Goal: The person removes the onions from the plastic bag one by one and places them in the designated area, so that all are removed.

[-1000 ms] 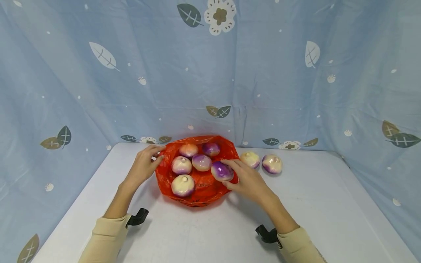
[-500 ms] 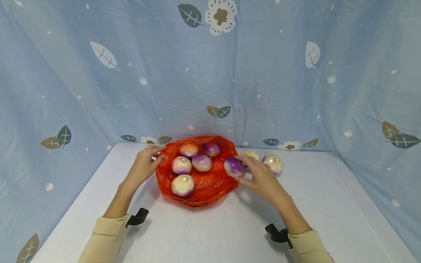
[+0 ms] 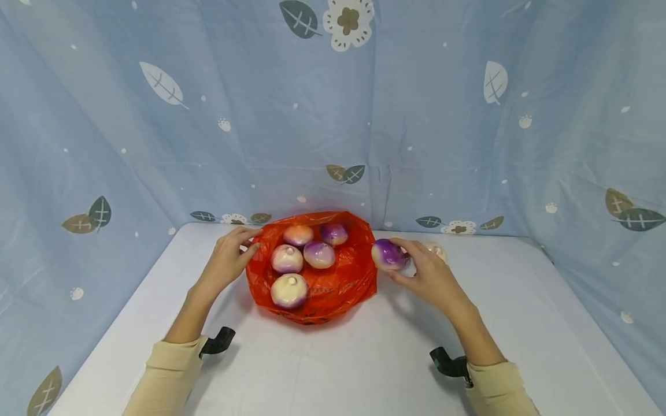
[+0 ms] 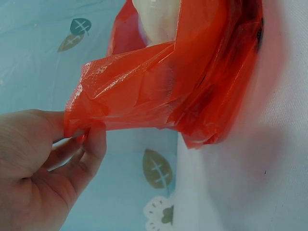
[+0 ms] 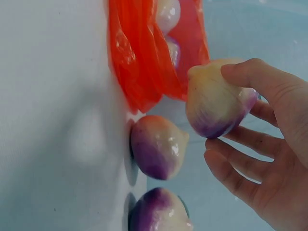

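My left hand (image 3: 229, 254) pinches the left rim of a red plastic bag (image 3: 340, 283), its thumb and fingers on the film (image 4: 130, 96) in the left wrist view. Inside the open bag lie several glossy purple-and-cream onions, among them a pale one (image 3: 289, 290) at the front and a purple one (image 3: 333, 233) at the back. With thumb and fingers, my right hand (image 3: 432, 280) holds another onion (image 3: 387, 255), raised just off the bag's right side. The right wrist view shows this onion (image 5: 211, 103) above the table, its cream, pointed end towards the bag.
Two more onions stand on the white table (image 3: 333, 370) right of the bag, a nearer one (image 5: 159, 147) and a farther one (image 5: 161, 211) in the right wrist view. From the head, my right hand mostly covers them. A blue patterned curtain (image 3: 442, 115) surrounds the table.
My right hand has carried the onion from inside the bag to the right, out past its rim, now in front of the onions on the table. The left hand has stayed at the bag.
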The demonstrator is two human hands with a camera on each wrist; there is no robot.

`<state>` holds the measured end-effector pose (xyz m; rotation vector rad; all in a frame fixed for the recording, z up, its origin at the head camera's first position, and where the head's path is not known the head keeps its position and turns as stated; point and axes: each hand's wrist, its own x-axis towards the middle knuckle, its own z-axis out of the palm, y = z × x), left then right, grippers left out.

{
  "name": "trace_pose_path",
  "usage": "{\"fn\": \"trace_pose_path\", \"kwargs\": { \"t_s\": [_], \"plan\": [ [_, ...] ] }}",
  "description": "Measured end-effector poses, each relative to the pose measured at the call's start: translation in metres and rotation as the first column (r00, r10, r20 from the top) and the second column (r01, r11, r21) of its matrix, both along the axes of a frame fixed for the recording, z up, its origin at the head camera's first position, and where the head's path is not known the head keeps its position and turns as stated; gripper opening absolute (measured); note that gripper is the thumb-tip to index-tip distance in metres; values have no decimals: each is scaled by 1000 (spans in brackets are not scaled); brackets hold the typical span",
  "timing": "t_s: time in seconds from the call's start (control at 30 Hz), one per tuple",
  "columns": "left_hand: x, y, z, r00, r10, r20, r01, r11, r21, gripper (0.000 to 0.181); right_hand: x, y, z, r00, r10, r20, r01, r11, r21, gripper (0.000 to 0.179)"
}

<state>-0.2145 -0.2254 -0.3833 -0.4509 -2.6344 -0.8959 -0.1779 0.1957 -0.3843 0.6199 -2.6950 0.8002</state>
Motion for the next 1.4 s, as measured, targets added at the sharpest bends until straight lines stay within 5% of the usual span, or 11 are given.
{"fn": "trace_pose_path", "kwargs": {
  "t_s": [0.53, 1.4],
  "plan": [
    [1, -1, 2, 1000, 7, 10, -7, 1000, -3, 33, -6, 33, 0, 997, -35, -76, 32, 999, -38, 64],
    [1, 0, 2, 1000, 4, 16, -4, 1000, -2, 33, -7, 79, 7, 985, -158, -63, 154, 986, -63, 65]
  ]
}}
